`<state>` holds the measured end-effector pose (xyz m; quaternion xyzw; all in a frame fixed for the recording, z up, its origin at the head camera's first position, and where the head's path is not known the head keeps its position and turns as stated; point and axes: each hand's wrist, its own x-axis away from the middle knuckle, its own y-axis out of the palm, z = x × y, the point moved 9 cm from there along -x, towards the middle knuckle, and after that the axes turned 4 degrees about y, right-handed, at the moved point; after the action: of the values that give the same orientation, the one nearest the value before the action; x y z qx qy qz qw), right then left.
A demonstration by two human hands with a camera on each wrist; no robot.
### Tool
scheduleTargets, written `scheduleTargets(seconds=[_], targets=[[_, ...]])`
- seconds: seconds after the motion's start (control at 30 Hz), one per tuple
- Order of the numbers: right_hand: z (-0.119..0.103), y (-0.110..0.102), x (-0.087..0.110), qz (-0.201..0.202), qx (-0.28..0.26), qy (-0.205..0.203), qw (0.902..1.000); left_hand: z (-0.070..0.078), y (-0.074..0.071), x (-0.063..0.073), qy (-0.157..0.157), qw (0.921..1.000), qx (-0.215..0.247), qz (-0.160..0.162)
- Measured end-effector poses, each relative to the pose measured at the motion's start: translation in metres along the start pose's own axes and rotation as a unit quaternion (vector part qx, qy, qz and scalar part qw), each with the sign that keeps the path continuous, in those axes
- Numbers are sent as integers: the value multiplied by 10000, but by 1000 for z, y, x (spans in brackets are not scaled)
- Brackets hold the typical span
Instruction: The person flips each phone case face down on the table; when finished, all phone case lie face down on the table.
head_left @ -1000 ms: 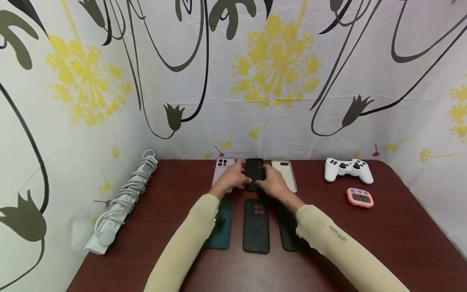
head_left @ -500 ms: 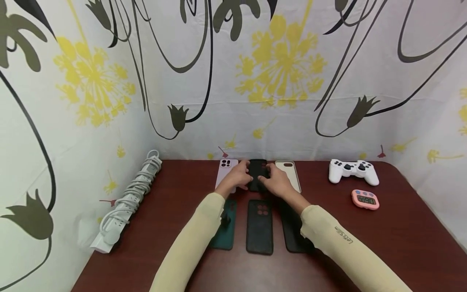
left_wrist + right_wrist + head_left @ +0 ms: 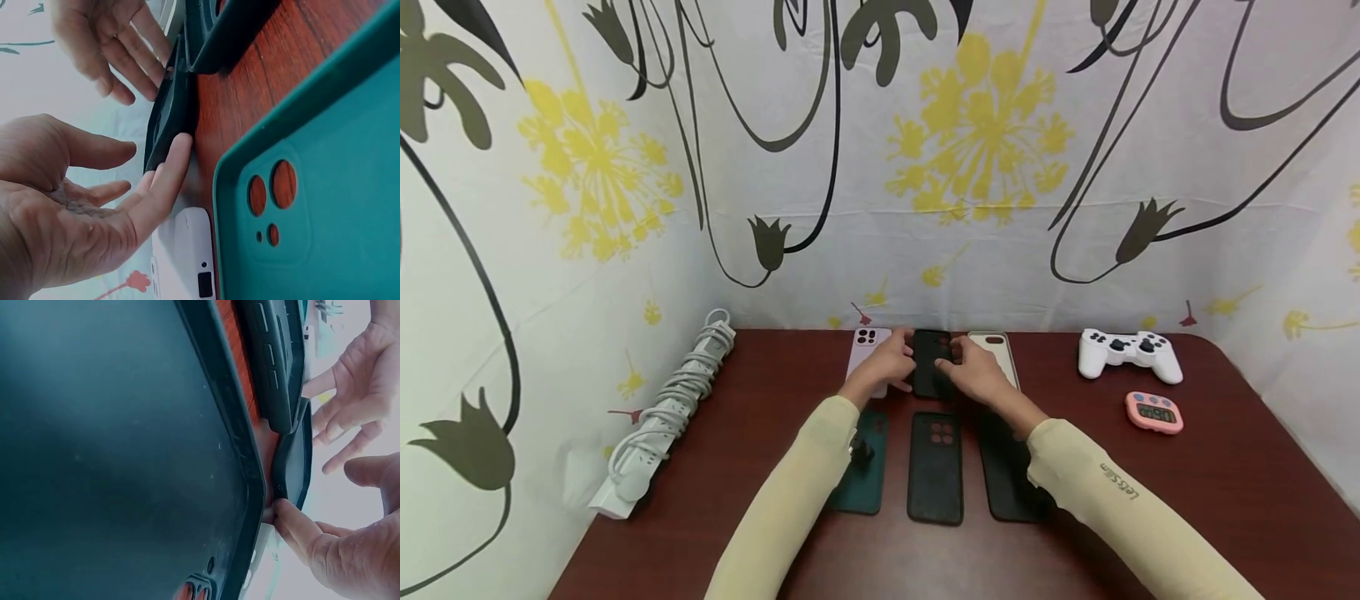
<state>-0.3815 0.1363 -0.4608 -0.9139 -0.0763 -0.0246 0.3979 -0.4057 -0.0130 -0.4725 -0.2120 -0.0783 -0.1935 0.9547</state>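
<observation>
A black phone case (image 3: pixel 931 367) lies in the middle of the back row, between my two hands. My left hand (image 3: pixel 883 365) is at its left side; in the left wrist view its straight fingers touch the rim of the case, thumb held apart. On the other side is my right hand (image 3: pixel 979 375), whose fingertips (image 3: pixel 289 515) touch the rim in the right wrist view, the thumb away from it. Left of the case is a lilac phone or case (image 3: pixel 859 357), partly behind my left hand. A cream phone case (image 3: pixel 1002 354) is partly covered by my right hand.
Nearer me, a teal phone case (image 3: pixel 867 479), a black phone case (image 3: pixel 935 479) and another black phone case (image 3: pixel 1003 483) form a front row under my forearms. A white game controller (image 3: pixel 1129 354) and pink timer (image 3: pixel 1153 412) are right; a cord-wrapped power strip (image 3: pixel 673 400) is left.
The head view has shifted slightly, so everything sits farther right in it. My right hand has eased a little to the right of the back black case; my left hand stays beside it.
</observation>
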Motion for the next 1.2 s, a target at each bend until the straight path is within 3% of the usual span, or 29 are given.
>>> scheduleTargets(seconds=[0.47,0.8,1.2], targets=[[6,2,2,-205,-57,260,9994,-5,-3,6,49,9990,436,12],[5,6,5,-572,-986,521,9921,-10,-11,11,173,9971,716,175],[8,15,2,-681,-1713,815,9795,-12,-13,13,337,9902,1357,38]])
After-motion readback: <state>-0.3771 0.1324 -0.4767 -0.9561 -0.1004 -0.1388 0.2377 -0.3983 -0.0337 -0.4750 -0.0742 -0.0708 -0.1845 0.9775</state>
